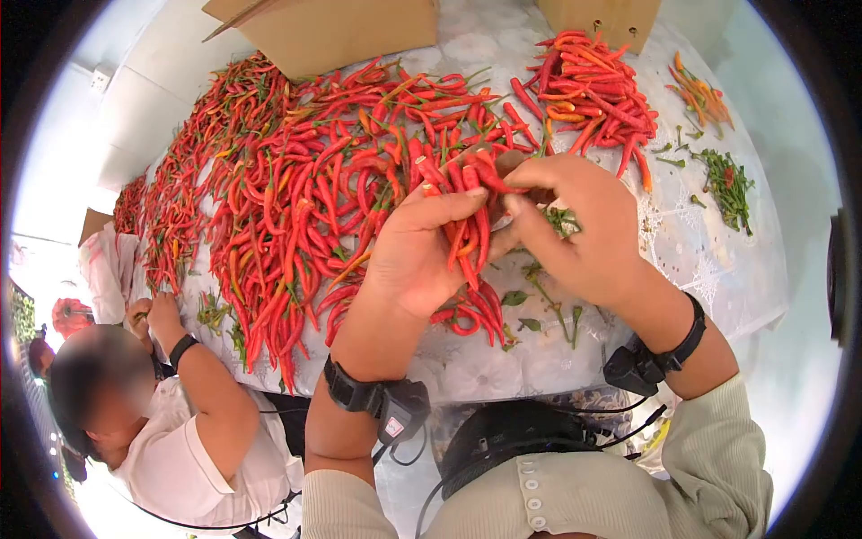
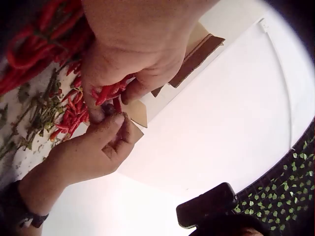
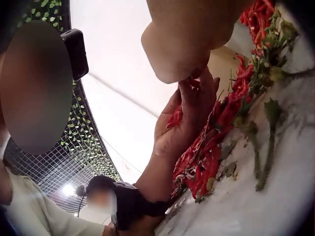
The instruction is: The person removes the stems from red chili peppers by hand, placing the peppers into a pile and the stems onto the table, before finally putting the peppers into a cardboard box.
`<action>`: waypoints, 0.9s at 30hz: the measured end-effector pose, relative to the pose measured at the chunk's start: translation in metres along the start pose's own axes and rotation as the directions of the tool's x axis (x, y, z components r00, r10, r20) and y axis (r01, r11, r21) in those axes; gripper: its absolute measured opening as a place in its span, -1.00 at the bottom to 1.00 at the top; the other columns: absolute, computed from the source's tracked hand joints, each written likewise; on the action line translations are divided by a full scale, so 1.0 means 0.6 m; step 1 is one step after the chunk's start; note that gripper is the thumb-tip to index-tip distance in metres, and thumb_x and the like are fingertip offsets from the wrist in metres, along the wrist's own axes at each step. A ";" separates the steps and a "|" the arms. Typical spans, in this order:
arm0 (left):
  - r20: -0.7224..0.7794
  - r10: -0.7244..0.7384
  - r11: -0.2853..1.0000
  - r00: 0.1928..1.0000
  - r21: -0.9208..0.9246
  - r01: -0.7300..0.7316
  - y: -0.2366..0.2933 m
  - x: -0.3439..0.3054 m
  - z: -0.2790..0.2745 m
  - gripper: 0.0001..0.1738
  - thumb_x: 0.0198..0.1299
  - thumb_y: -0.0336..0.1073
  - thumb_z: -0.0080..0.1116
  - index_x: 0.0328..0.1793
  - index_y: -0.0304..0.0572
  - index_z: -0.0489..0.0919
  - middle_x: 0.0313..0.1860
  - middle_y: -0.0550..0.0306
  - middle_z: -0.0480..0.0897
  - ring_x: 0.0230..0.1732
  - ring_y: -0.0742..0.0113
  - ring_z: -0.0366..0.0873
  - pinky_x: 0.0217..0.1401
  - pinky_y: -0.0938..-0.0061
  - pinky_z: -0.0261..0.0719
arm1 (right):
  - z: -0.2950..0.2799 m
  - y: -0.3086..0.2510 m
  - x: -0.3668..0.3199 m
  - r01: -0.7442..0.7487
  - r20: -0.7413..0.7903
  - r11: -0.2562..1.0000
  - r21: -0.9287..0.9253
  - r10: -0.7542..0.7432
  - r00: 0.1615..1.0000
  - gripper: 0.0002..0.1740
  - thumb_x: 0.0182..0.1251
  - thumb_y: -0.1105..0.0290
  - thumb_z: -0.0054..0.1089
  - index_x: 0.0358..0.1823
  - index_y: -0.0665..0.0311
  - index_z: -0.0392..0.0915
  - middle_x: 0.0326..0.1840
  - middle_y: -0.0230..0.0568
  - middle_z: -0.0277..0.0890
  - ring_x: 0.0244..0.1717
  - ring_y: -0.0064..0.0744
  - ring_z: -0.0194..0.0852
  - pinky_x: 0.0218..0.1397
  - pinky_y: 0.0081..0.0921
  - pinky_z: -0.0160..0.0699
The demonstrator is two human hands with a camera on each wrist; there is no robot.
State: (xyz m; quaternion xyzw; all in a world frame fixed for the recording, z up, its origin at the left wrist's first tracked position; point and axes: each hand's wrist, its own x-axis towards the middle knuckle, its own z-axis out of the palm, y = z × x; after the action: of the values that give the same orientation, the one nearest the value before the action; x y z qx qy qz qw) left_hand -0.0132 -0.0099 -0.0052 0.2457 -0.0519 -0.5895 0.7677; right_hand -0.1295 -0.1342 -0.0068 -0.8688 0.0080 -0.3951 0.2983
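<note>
Several red chilies [image 1: 469,225] lie in my left hand [image 1: 415,244], its fingers and thumb curled round them. Just right of it, my right hand [image 1: 588,225] pinches the end of one chili between thumb and fingertips. In the left wrist view the left hand [image 2: 135,59] grips the bunch, and the right hand [image 2: 91,152] meets it at the fingertips. The right wrist view has red chilies [image 3: 174,117] in the palm of the left hand [image 3: 179,130], while the right hand [image 3: 189,44] hides most of the pinched chili.
A large heap of red chilies [image 1: 296,189] spreads over the left of the table. A smaller chili pile [image 1: 593,94] is at the back right, with green stems [image 1: 727,190] beside it. Cardboard boxes [image 1: 341,36] stand behind. Another person [image 1: 202,431] sits at the left, hands by the heap.
</note>
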 end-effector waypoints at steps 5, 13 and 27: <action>-0.005 0.014 0.998 1.000 -0.060 -0.014 0.014 0.003 -0.013 -0.76 0.20 -0.54 -0.06 0.00 -0.31 0.45 -0.14 0.02 0.58 -0.16 0.27 0.58 -0.22 0.43 0.65 | 0.002 0.005 0.001 -0.284 0.031 0.706 0.649 0.349 0.937 -0.84 0.29 0.51 0.08 -0.13 0.37 0.41 -0.27 -0.35 0.42 -0.25 -0.65 0.43 -0.28 -0.65 0.46; 0.056 0.102 0.994 0.993 0.024 -0.104 0.030 -0.010 -0.007 -0.90 0.24 -0.41 0.04 -0.13 -0.09 0.49 -0.34 0.24 0.55 -0.49 0.59 0.38 -0.62 0.74 0.27 | -0.007 -0.019 -0.006 -0.318 0.032 0.713 0.624 0.384 0.923 -0.83 0.24 0.55 0.13 -0.14 0.39 0.43 -0.22 -0.29 0.43 -0.23 -0.59 0.48 -0.23 -0.64 0.53; -0.072 0.174 0.979 0.982 0.117 -0.165 0.032 -0.018 -0.001 -0.95 0.28 -0.28 0.04 -0.18 -0.01 0.47 -0.37 0.33 0.49 -0.52 0.60 0.32 -0.67 0.74 0.19 | -0.102 -0.172 0.098 0.525 -0.627 0.835 0.164 -0.322 0.709 -0.69 0.33 0.45 0.03 0.04 0.24 0.18 -0.30 0.01 0.44 -0.48 -0.38 0.42 -0.46 -0.54 0.44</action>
State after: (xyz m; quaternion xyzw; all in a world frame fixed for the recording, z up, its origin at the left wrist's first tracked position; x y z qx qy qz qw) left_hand 0.0006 0.0038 0.0049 0.3064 -0.0739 -0.5076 0.8019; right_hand -0.1541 -0.0953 0.1188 -0.6224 -0.1711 -0.6924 0.3222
